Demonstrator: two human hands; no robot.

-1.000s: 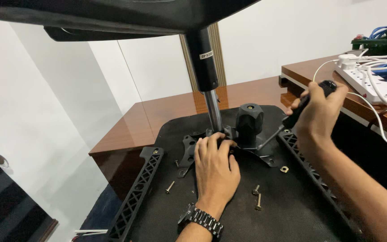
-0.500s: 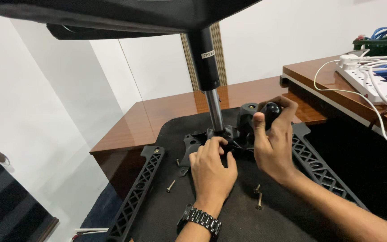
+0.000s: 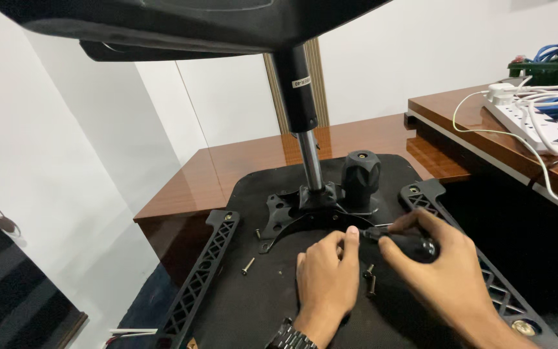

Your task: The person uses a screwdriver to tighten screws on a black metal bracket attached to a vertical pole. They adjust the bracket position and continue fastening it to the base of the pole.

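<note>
An office chair lies upside down with its black seat underside (image 3: 259,304) facing up. A black metal mechanism plate (image 3: 285,216) with a round black knob (image 3: 361,174) sits at the foot of the gas column (image 3: 308,155). My right hand (image 3: 444,268) grips a black-handled screwdriver (image 3: 414,249) whose tip points left, just in front of the plate. My left hand (image 3: 324,278), with a watch on the wrist, rests on the seat, its fingertips touching the tool's tip. Whether something is pinched there I cannot tell. Two loose screws (image 3: 371,284) lie between my hands.
Another screw (image 3: 248,265) lies left of the plate. Black lattice brackets run along the seat's left (image 3: 201,278) and right (image 3: 485,284) sides. The chair base (image 3: 195,26) hangs overhead. A white power strip (image 3: 537,123) with cables sits on the wooden desk (image 3: 227,168) at right.
My right hand came from the far right down to the seat in front of the knob with the tool. My left hand slid back off the plate toward the tool's tip.
</note>
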